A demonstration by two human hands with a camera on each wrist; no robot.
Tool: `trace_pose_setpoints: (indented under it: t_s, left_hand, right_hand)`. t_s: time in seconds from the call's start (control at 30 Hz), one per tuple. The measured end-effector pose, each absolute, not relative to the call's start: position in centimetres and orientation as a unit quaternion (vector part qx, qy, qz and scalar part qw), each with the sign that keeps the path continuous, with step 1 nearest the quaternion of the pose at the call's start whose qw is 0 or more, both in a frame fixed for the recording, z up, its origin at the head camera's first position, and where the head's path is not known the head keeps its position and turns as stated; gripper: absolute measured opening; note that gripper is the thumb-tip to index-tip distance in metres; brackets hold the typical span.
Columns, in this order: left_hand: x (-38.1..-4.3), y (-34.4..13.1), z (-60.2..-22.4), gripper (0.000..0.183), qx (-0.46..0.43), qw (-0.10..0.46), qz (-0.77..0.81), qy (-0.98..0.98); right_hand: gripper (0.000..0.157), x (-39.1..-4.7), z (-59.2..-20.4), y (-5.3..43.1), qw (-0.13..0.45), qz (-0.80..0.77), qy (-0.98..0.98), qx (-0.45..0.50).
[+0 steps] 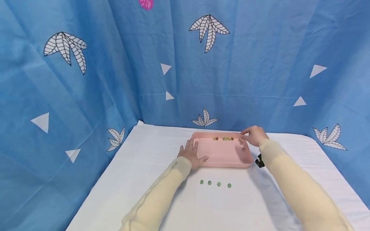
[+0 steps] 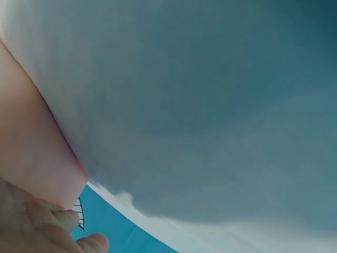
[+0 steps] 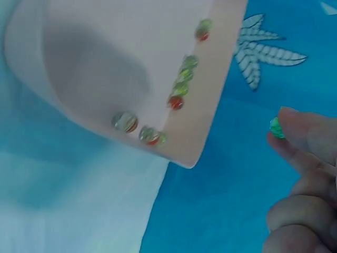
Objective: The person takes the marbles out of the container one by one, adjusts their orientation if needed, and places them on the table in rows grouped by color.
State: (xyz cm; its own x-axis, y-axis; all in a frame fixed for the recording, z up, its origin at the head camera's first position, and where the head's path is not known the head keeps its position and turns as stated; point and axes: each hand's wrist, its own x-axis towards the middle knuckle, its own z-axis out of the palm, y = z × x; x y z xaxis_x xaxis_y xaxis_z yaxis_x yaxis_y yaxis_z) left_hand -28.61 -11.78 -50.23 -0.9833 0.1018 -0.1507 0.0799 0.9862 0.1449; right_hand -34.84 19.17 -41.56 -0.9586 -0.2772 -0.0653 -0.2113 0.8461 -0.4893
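Note:
A shallow pink tray (image 1: 222,165) sits on the white cloth, with several small glass marbles (image 3: 180,87) along its far wall and right side, some greenish-yellow, some with orange swirls. My right hand (image 1: 255,136) is over the tray's far right corner. In the right wrist view its thumb and forefinger pinch a green marble (image 3: 276,128). At the tray's left end my left hand (image 1: 190,155) rests on the rim with fingers spread. In the left wrist view its fingertips (image 2: 95,242) show beside the tray's outer wall (image 2: 37,132).
Several green marbles (image 1: 218,184) lie in a row on the white cloth (image 1: 231,208) in front of the tray. A black object (image 1: 259,161) shows beside the tray, by the right wrist. Blue curtains (image 1: 248,64) with leaf prints hang behind and to the sides.

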Motion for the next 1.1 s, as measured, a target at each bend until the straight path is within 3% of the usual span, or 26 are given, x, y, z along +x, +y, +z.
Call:
trace_pose_setpoints:
  t_s: [0.4,1.1]
  left_hand:
    - [-28.3,-11.7,-50.2,0.098,0.049,0.091,0.072,0.992]
    - [-28.6,-11.7,-49.8,0.098,0.060,0.090,0.065,0.992]
  right_hand:
    - [0.031,-29.6,-41.4,20.1,0.005,-0.296,0.947,-0.126]
    - [0.024,-22.7,-41.4,22.1,-0.018,-0.310,0.940,-0.143]
